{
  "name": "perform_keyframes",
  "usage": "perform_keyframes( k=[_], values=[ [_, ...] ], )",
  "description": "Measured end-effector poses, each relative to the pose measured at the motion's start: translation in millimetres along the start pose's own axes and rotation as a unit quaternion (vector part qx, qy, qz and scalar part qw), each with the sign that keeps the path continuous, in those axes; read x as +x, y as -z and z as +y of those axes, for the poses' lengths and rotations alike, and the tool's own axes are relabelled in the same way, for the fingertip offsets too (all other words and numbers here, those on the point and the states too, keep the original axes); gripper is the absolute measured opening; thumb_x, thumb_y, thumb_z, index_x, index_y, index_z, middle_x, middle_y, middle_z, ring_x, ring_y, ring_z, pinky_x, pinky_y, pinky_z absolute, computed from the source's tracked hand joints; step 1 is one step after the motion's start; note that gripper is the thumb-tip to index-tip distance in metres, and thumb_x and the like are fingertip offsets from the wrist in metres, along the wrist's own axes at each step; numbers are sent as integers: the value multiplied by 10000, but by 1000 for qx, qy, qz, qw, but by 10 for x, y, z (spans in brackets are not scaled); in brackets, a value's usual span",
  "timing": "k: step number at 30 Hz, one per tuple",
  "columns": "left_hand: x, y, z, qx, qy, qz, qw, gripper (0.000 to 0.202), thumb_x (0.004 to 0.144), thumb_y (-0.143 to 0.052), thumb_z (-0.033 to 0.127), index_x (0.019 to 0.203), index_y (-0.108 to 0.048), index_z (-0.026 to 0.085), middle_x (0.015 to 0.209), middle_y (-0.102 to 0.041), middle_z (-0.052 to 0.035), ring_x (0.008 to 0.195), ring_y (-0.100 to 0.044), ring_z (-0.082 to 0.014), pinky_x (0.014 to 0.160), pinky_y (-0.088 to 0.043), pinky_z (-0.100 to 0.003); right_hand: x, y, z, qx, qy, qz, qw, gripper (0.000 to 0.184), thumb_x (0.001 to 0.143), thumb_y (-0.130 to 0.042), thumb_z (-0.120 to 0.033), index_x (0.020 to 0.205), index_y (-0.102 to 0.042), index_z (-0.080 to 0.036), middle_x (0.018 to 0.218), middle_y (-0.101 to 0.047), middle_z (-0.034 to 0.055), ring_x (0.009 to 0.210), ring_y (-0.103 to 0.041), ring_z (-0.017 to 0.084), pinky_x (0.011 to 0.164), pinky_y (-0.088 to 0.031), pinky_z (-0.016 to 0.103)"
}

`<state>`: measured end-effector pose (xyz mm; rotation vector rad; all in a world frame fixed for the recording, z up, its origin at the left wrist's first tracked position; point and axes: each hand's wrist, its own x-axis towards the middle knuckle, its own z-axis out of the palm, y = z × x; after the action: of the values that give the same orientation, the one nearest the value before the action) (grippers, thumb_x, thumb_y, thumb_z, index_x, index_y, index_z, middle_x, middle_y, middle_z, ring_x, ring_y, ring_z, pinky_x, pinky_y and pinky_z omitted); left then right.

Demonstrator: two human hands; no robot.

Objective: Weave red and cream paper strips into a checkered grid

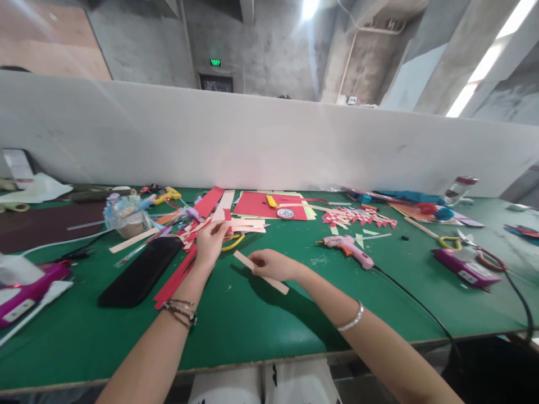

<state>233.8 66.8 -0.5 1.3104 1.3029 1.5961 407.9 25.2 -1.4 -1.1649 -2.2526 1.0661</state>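
Head view: a green counter (269,331) runs along a pale partition (269,143), with concrete walls (278,50) beyond. Over the counter, the right hand (273,265) pinches a pale paper strip (275,285); the left hand (209,245), fingers curled, is at a pile of red and pale strips (248,223), its grip unclear.

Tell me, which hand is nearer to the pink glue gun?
Right. The right hand, holding a pale paper strip, is left of the pink glue gun; the left hand is farther left, at the heap of paper strips.
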Motion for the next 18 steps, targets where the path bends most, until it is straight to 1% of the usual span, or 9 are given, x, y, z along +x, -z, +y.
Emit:
perform_keyframes(
  k=[1,2,3,6,9,13,16,18],
  values=[
    [-8,-5,5,6,-4,-6,1000,350,637,-631,427,808,-625,122,708,-643,-30,619,-645,-165,613,-559,-298,-78,78,-16,38,14,-43,998,163,701,-533,-126,812,-648,-155,677,-600,-16,619,-526,109,563,-396,212],
    [-16,-10,8,13,-7,-12,1000,352,640,-628,425,817,-626,120,710,-643,-30,608,-640,-162,607,-556,-296,-150,153,-35,80,16,-76,994,168,746,-505,-163,817,-657,-152,682,-606,-8,621,-529,105,577,-403,215],
    [-22,-15,8,22,-12,-19,1000,355,641,-627,421,828,-626,119,710,-643,-31,598,-634,-158,602,-553,-294,-213,222,-54,108,16,-93,990,198,791,-483,-223,834,-663,-154,679,-605,-5,620,-527,102,589,-406,219],
    [-29,-33,-11,51,-27,-39,998,350,646,-611,413,844,-620,124,685,-631,-25,577,-612,-151,576,-533,-279,-320,371,-92,191,28,-69,979,235,809,-508,-324,782,-661,-147,655,-595,-5,617,-529,94,619,-414,224],
    [-25,-48,-41,86,-47,-56,994,315,663,-571,415,821,-601,144,599,-578,9,539,-569,-140,533,-491,-250,-320,422,-75,303,17,-24,953,212,758,-592,-358,740,-626,-149,636,-587,-20,590,-528,79,617,-419,221],
    [-49,-48,-8,134,-86,-68,985,227,708,-509,388,787,-562,182,550,-506,46,504,-496,-125,505,-407,-219,-275,384,9,380,-2,24,925,258,685,-672,-385,679,-591,-140,580,-560,-35,536,-505,65,581,-410,211],
    [-104,-43,90,167,-119,-77,976,155,729,-477,346,749,-534,203,563,-482,49,528,-459,-129,519,-364,-218,-265,337,87,411,-13,51,910,293,671,-680,-418,678,-598,-136,573,-560,-31,522,-500,61,565,-410,208],
    [-144,-43,165,213,-152,-93,961,133,748,-446,322,724,-509,207,552,-462,47,523,-438,-132,518,-343,-225,-266,318,140,425,-21,76,902,309,676,-671,-439,700,-611,-137,577,-560,-29,518,-501,60,560,-413,206]
  ],
)
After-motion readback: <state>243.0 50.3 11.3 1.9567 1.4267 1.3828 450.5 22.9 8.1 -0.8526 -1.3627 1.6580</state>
